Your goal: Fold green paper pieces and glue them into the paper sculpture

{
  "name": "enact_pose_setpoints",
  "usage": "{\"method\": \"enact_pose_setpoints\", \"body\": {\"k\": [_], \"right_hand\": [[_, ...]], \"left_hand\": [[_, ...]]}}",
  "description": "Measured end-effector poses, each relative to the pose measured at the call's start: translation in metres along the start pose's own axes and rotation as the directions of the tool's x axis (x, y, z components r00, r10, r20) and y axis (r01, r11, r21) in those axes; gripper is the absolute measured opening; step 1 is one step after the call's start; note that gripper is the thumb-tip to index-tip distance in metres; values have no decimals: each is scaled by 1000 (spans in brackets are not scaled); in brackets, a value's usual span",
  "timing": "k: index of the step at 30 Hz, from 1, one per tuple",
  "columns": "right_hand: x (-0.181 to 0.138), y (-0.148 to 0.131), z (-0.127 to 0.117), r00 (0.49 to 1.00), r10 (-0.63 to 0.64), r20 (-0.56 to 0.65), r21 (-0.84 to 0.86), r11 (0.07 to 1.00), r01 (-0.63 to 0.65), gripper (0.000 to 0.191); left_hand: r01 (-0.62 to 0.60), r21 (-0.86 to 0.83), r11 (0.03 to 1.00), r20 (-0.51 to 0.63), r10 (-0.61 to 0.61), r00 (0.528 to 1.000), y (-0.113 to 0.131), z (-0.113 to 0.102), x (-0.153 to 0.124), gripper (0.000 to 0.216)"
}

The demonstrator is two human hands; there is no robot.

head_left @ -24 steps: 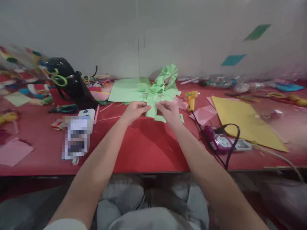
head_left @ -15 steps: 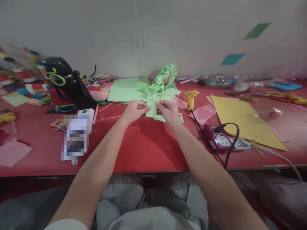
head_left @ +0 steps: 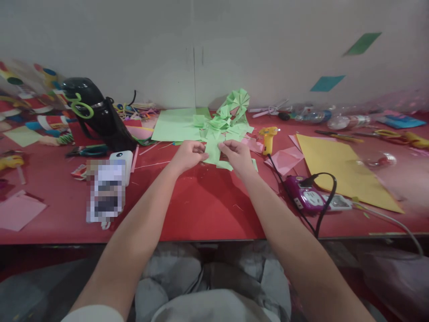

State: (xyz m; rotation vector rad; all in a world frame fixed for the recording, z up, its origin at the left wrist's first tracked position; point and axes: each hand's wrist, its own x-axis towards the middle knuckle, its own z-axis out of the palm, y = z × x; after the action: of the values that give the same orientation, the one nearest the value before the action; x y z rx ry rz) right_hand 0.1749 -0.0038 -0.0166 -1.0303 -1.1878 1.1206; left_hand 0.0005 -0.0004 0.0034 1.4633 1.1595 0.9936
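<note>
Between my two hands is a small light-green sheet of paper (head_left: 212, 152), pinched at its two side edges. My left hand (head_left: 189, 155) is closed on its left edge, thumb towards the sheet. On the right edge, my right hand (head_left: 236, 155) grips with thumb and fingertips. Just beyond the sheet lie folded green paper pieces (head_left: 219, 124), with a round pleated green paper form (head_left: 238, 99) leaning near the wall. A larger green sheet (head_left: 172, 125) is flat behind my left hand. Green scraps (head_left: 224, 165) lie under and beside my right hand.
A yellow glue gun (head_left: 268, 137) stands right of my right hand, its cord running towards a purple power strip (head_left: 306, 194). Yellow paper (head_left: 345, 172) lies further right. At left are a black bottle (head_left: 97, 114) and a phone (head_left: 106, 192). The red table (head_left: 208, 210) ends before my lap.
The view has shifted very slightly. Both hands keep their hold on the small green sheet, which is almost unmoved.
</note>
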Motion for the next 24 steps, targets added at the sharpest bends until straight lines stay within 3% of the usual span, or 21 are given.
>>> {"method": "enact_pose_setpoints", "body": {"k": [3,8,11,14,17,21,24], "right_hand": [[-2,-2,1,999,-14,39,13,1000,13,37],[-3,-5,4,998,-17,64,14,1000,16,37],[-2,-3,4,999,-5,48,36,999,3,38],[-1,-1,5,1000,-2,29,37,999,1,39],[-2,-1,6,1000,-1,26,31,1000,1,42],[-4,-4,7,998,2,62,9,1000,-2,46],[-4,-5,7,998,-5,68,3,1000,4,45]], "left_hand": [[-7,-71,997,27,9,1000,-1,-2,1,27],[-177,147,973,-102,193,976,-6,-4,5,32],[-184,114,976,-79,194,978,-12,-2,9,26],[-168,120,979,-132,183,974,-16,2,12,16],[-148,118,982,-160,166,973,-16,5,12,24],[-108,-71,992,-16,107,994,-8,8,6,32],[-118,-127,985,119,133,984,-4,7,0,42]]}}
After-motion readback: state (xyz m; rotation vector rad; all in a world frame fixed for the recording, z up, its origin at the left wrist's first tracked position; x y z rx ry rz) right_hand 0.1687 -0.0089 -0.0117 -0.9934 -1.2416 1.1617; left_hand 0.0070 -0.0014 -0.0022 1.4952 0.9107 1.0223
